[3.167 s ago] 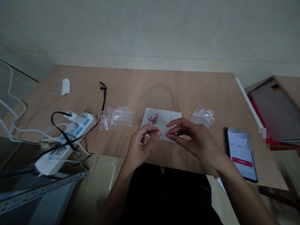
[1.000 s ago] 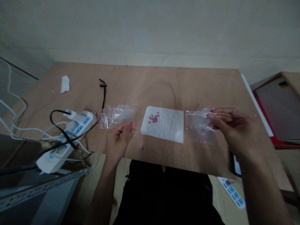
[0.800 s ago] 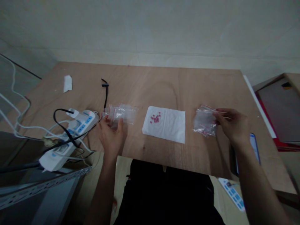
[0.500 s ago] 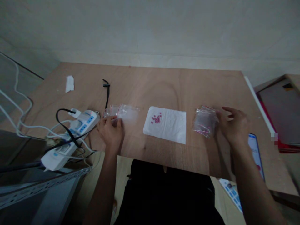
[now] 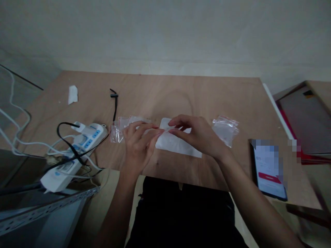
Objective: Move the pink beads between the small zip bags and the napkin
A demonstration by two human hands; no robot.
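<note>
"Two bare hands are all but meeting at the centre of the frame; can we say what they hold?"

"Not with certainty. Our left hand (image 5: 137,144) comes in from the lower left, thumb and forefinger close together at the tips. Something pale and see-through seems to show there, but we cannot tell whether the fingers are clamped on it."

"And our right hand (image 5: 203,133)?"

"It reaches in from the lower right, fingers curved, a gap showing between thumb and forefinger. We cannot tell whether it grips anything either."

"Where do we find the white sheet (image 5: 178,146)?"

"Beneath the hands, mid-frame, flat on the wooden table (image 5: 155,89). Both hands hide part of it from us."

"Do we have bags on either side?"

"Yes. Left of centre, a spread of clear bags (image 5: 116,133) lies partly behind our left hand; right of centre we see a stack of clear bags (image 5: 224,129) with red lines along the top."

"What else do we see?"

"On the left, a power strip (image 5: 67,168) crossed by cables; above the spread, a thin black strap (image 5: 115,106); at upper left, a white scrap (image 5: 72,95); at lower right, a phone (image 5: 266,165), screen lit and partly pixelated."
</note>
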